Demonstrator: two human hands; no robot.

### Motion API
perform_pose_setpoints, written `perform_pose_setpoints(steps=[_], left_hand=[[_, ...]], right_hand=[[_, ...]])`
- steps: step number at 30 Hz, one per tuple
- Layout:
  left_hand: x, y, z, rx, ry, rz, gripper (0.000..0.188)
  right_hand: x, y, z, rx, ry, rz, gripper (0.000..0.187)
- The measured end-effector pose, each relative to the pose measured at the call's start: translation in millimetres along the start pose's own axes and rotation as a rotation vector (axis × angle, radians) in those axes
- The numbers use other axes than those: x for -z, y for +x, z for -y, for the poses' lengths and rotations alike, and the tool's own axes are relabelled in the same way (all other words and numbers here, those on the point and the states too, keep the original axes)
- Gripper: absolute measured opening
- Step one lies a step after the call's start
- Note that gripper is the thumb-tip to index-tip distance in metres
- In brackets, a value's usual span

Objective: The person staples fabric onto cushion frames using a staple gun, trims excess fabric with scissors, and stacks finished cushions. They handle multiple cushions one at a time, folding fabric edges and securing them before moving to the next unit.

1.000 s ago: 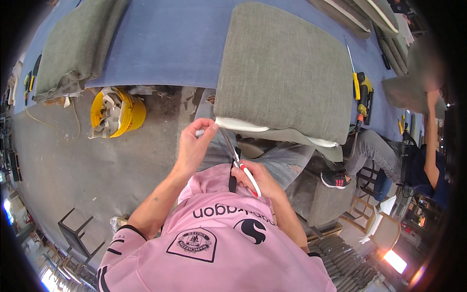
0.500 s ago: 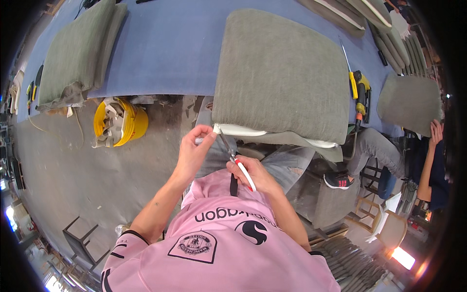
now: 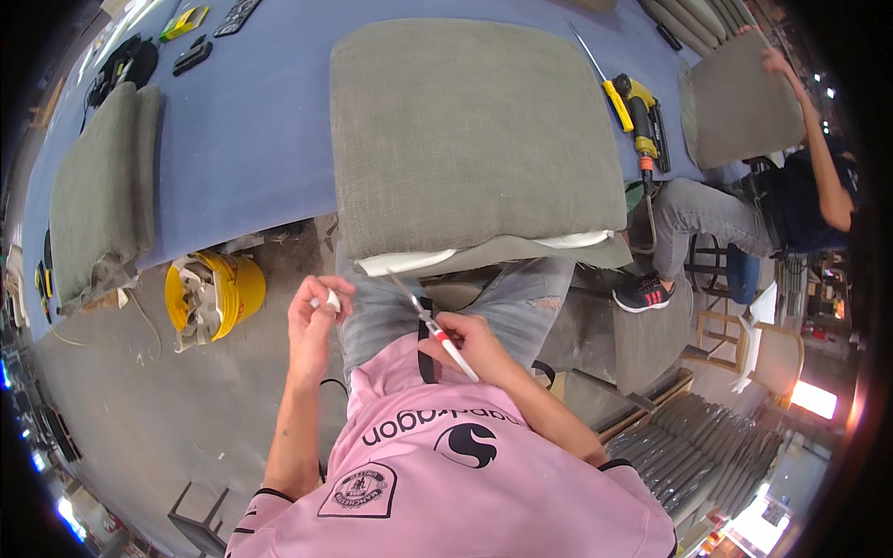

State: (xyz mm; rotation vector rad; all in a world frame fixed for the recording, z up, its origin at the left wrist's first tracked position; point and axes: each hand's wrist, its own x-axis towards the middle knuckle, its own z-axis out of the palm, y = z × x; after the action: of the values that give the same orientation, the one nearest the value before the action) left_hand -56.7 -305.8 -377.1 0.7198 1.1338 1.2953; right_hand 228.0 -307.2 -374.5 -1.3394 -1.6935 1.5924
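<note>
A square grey-green upholstered seat cushion [image 3: 479, 139] lies at the table's near edge, its front side jutting over my lap. White padding [image 3: 409, 262] shows along that front edge, above a loose flap of cover fabric [image 3: 521, 249]. My left hand [image 3: 314, 321], left of the cushion's front corner, pinches a small white piece of padding [image 3: 332, 300] clear of the cushion. My right hand [image 3: 476, 344] grips scissors [image 3: 430, 321] with white and red handles. Their blades point up and left, with the tips just below the padding.
On the blue-covered table [image 3: 251, 130] lie a yellow-handled screwdriver [image 3: 619, 104] and a yellow-black air tool [image 3: 642, 121] with a hose. More cushions [image 3: 102, 195] stand at left. A yellow bucket of scraps [image 3: 237, 293] sits below. At right, another person's hand [image 3: 774, 61] holds a seat panel [image 3: 744, 102].
My left hand has moved left and down, away from the cushion corner, with the white piece. The scissors have drawn slightly down and left. The view has shifted; the other person's panel is higher.
</note>
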Motion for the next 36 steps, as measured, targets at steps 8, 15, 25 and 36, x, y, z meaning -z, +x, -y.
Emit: perform_pose_setpoints(steps=[8, 15, 25, 36], left_hand=[[-1.0, 35.3, -8.9, -0.278, 0.529, 0.125, 0.025], [-33.1, 58.7, -15.9, -0.082, 1.052, -0.149, 0.054], [-31.4, 72.4, 10.1, 0.179, 0.637, -0.017, 0.063], [-107.5, 109.9, -30.3, -0.062, 0.524, -0.310, 0.065]], right_hand=[[27.4, -6.7, -32.7, -0.196, 0.416, -0.438, 0.022], [52.9, 16.5, -31.1, -0.123, 0.404, -0.672, 0.035], [53.9, 30.9, -34.6, -0.145, 0.318, -0.681, 0.039], [130.0, 66.1, 42.7, 0.068, 0.262, -0.731, 0.035]])
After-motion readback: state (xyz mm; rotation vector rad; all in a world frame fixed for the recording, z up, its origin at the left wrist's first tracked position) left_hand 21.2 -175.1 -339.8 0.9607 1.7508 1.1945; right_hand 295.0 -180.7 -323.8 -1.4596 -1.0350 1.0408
